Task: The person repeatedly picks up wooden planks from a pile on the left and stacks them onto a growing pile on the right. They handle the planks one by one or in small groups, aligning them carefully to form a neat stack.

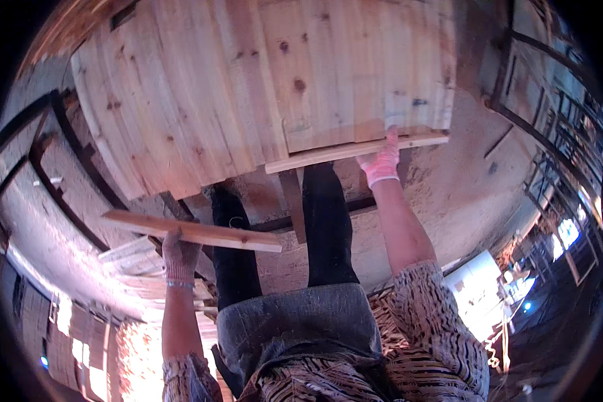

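Note:
My left hand [181,254], in a light work glove, is closed round a narrow wooden board [201,233] held off to the left of my legs. My right hand [382,161], in a pinkish glove, grips a second wooden strip [308,159] at the near edge of a broad surface of pale planks [248,80]. My thumb lies over the top of this strip, while the fingers underneath are hidden. Dark knots mark the planks, which lie side by side with uneven near ends.
Dark metal frames stand at the left [80,144] and at the right [549,53]. Stacked wood pieces [134,254] lie low on the left, beyond my left hand. A white box-like object [479,288] stands at the lower right, with cords beside it. The floor [449,194] looks dusty.

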Demonstrator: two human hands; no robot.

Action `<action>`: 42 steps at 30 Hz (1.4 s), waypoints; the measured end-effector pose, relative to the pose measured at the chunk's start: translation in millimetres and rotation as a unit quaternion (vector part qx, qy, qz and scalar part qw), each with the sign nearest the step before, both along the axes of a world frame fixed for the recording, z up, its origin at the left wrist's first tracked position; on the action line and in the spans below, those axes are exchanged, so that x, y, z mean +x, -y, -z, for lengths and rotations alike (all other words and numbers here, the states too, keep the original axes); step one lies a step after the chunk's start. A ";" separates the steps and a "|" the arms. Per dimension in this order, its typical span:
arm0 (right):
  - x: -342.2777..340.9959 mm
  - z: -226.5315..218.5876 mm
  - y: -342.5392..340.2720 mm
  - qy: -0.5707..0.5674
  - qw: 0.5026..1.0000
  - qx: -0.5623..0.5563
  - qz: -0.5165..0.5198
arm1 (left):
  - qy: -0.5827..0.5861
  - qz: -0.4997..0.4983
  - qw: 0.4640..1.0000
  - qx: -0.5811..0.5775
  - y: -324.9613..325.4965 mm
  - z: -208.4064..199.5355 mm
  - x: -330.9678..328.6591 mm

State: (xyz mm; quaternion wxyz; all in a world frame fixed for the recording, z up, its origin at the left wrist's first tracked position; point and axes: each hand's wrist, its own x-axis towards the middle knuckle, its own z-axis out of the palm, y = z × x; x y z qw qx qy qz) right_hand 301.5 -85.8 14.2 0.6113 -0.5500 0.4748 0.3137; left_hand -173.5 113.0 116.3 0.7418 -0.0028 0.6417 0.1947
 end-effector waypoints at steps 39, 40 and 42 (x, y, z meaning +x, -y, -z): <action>86.3 -61.8 -115.2 0.322 0.161 -0.327 -0.874 | -0.442 0.538 0.612 0.377 -131.1 -56.0 172.3; 90.8 -54.9 -107.9 0.339 0.165 -0.313 -0.872 | -0.443 0.567 0.541 0.434 -156.3 -47.1 177.9; 96.5 -54.9 -105.5 0.322 0.185 -0.278 -0.886 | -0.430 0.609 0.418 0.520 -204.6 -24.7 191.8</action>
